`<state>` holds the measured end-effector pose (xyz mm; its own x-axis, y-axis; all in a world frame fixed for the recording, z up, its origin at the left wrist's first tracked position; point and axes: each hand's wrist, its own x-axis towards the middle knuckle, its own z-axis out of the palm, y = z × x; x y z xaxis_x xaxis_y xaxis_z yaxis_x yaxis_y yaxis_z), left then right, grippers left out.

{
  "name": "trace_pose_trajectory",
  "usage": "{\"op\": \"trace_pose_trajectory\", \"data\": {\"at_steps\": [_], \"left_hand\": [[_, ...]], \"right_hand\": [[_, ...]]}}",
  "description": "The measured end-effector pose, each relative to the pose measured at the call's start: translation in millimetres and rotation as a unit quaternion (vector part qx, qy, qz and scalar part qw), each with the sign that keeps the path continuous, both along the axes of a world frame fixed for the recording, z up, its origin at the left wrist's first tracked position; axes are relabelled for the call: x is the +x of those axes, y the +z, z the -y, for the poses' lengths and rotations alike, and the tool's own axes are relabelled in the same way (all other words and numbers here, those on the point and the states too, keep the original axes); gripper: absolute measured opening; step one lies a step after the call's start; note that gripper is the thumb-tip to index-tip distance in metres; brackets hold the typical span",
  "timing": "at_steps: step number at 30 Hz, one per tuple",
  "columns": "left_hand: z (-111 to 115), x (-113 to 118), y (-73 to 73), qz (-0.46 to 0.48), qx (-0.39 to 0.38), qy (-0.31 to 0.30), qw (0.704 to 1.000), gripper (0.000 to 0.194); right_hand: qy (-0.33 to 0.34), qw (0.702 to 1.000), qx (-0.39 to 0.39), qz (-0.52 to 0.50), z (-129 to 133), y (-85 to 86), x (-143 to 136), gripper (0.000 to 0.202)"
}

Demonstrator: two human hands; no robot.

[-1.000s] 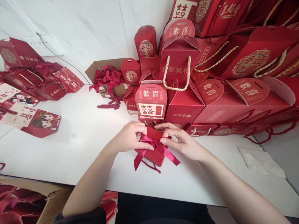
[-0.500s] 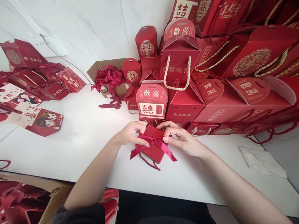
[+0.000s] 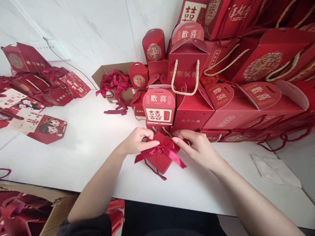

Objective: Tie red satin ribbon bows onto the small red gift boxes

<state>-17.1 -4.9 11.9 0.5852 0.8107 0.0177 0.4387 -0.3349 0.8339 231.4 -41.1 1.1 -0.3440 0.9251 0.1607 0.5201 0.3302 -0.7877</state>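
A small red gift box (image 3: 160, 164) stands on the white table in front of me, a dark red cord handle (image 3: 155, 171) hanging at its near side. Across its top lies a crimson satin ribbon (image 3: 172, 155) tied in a bow, tails spreading left and right. My left hand (image 3: 137, 141) is closed at the bow's left side, its fingers curled and the thumb laid over the ribbon. At the right side, my right hand (image 3: 199, 149) pinches the ribbon's loop between thumb and forefinger; its other fingers are curled and partly hidden.
Behind the box stand stacked red gift boxes (image 3: 192, 113). A cardboard box of ribbons (image 3: 98, 75) sits at the back, more gift boxes (image 3: 55, 95) at the left. An open carton (image 3: 59, 213) is at the lower left, a white tissue (image 3: 277, 170) at the right.
My left thumb has moved up and right over the bow. My right hand has drawn slightly outward, its fingers curling in. The box has shifted slightly left.
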Motion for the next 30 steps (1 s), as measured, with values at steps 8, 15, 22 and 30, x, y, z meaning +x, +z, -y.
{"op": "trace_pose_trajectory", "data": {"at_steps": [8, 15, 22, 30], "left_hand": [[0, 1, -10.9, 0.016, 0.036, 0.043, 0.998, 0.048], [0, 3, -8.9, 0.028, 0.002, 0.069, 0.997, 0.048], [-1, 5, -13.1, 0.049, -0.009, 0.06, 0.997, 0.046], [1, 6, -8.0, 0.021, -0.03, 0.065, 0.997, 0.047]], "right_hand": [[0.165, 0.947, -0.276, 0.006, 4, 6.2, 10, 0.05], [0.198, 0.902, -0.352, -0.153, -2, 3.4, 8, 0.046], [0.184, 0.9, -0.38, -0.108, -7, 2.2, 15, 0.047], [0.227, 0.913, -0.339, -0.001, -14, 0.6, 28, 0.046]]}}
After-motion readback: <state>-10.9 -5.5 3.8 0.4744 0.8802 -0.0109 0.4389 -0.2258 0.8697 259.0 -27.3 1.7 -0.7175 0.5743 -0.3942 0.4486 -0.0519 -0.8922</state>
